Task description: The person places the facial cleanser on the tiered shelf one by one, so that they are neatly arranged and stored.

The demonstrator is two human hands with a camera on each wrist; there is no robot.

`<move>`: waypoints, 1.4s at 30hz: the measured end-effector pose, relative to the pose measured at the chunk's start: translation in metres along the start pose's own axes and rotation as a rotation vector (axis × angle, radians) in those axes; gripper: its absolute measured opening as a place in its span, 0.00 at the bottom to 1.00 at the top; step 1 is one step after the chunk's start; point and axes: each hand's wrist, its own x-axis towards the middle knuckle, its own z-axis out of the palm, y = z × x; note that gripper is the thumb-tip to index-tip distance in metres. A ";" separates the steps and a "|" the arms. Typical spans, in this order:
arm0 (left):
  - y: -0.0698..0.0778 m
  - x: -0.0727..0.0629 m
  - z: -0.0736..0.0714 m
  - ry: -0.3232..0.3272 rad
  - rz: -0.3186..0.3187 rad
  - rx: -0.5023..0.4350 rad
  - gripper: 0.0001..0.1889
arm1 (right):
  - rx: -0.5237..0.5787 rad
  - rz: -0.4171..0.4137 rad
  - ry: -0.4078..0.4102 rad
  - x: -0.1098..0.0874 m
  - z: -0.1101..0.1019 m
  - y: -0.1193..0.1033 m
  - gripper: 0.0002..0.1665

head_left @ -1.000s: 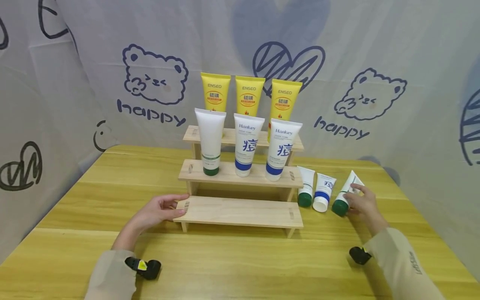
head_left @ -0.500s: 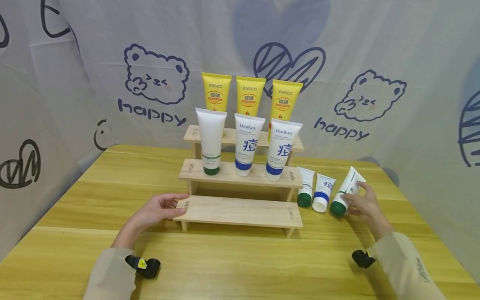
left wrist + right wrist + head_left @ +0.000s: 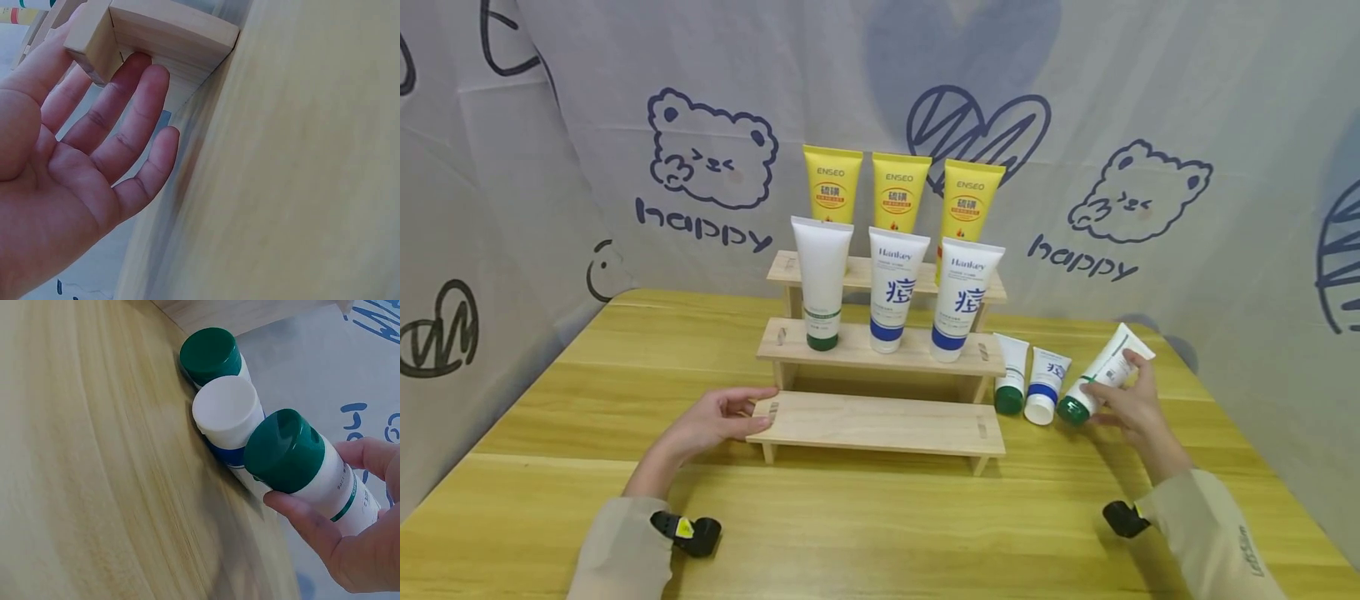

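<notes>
My right hand [image 3: 1131,406] grips a white squeeze tube with a green cap [image 3: 1105,375], its cap end low and tilted to the left. In the right wrist view, the thumb lies along that tube [image 3: 331,481] below the cap. Beside it on the table lie a white tube with a blue band [image 3: 1047,385] and another green-capped tube [image 3: 1011,375]. My left hand [image 3: 718,425] holds the left end of the bottom step of a three-step wooden display stand [image 3: 880,423]. In the left wrist view, several fingers [image 3: 134,119] reach past the step's end, spread apart.
Three yellow tubes [image 3: 897,192] stand on the top step. Three white tubes stand on the middle step, one green-capped [image 3: 822,279] and two blue-banded [image 3: 895,287]. A printed curtain [image 3: 842,75] hangs behind the wooden table [image 3: 850,533].
The green-capped tube in my right hand has lifted and tipped further, its crimped end swinging right and its cap moving slightly left. My left hand stays at the stand.
</notes>
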 end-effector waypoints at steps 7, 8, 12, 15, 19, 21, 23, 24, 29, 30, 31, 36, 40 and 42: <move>0.001 -0.001 0.000 0.003 -0.006 -0.004 0.28 | -0.018 -0.065 -0.035 0.001 0.000 0.003 0.61; 0.001 -0.001 0.000 0.002 -0.006 -0.005 0.29 | -0.030 -0.084 -0.053 -0.001 0.000 0.001 0.62; 0.001 -0.001 0.000 -0.001 -0.005 -0.009 0.29 | -0.034 -0.146 -0.105 -0.008 0.004 -0.004 0.63; 0.001 -0.001 0.000 -0.002 -0.002 -0.008 0.28 | -0.046 -0.184 -0.141 0.000 0.002 0.003 0.66; 0.001 -0.001 0.000 -0.004 0.002 -0.005 0.28 | -0.012 -0.244 -0.169 0.019 -0.005 0.019 0.69; 0.001 -0.001 0.000 -0.006 0.004 -0.006 0.28 | 0.038 -0.272 -0.176 0.024 -0.006 0.025 0.68; 0.001 -0.001 0.000 -0.008 0.006 -0.008 0.28 | 0.066 -0.293 -0.175 0.017 -0.002 0.019 0.65; 0.001 -0.001 0.000 -0.009 0.007 -0.009 0.28 | 0.074 -0.299 -0.167 0.011 0.001 0.014 0.63; 0.001 -0.001 0.000 -0.009 0.007 -0.010 0.28 | 0.136 -0.311 -0.146 -0.030 0.020 -0.021 0.53; 0.001 -0.001 0.000 -0.009 0.007 -0.010 0.28 | 0.148 -0.311 -0.141 -0.036 0.023 -0.026 0.52; 0.001 -0.001 0.000 -0.009 0.007 -0.010 0.28 | 0.160 -0.311 -0.142 -0.040 0.025 -0.030 0.52; 0.001 -0.001 0.000 -0.010 0.001 -0.014 0.28 | 0.190 -0.309 -0.132 -0.050 0.031 -0.038 0.51; 0.001 -0.001 0.000 -0.006 -0.004 -0.008 0.28 | 0.223 -0.339 -0.146 -0.054 0.035 -0.040 0.50; 0.001 -0.001 0.000 -0.004 -0.005 -0.005 0.28 | 0.226 -0.356 -0.153 -0.055 0.036 -0.041 0.50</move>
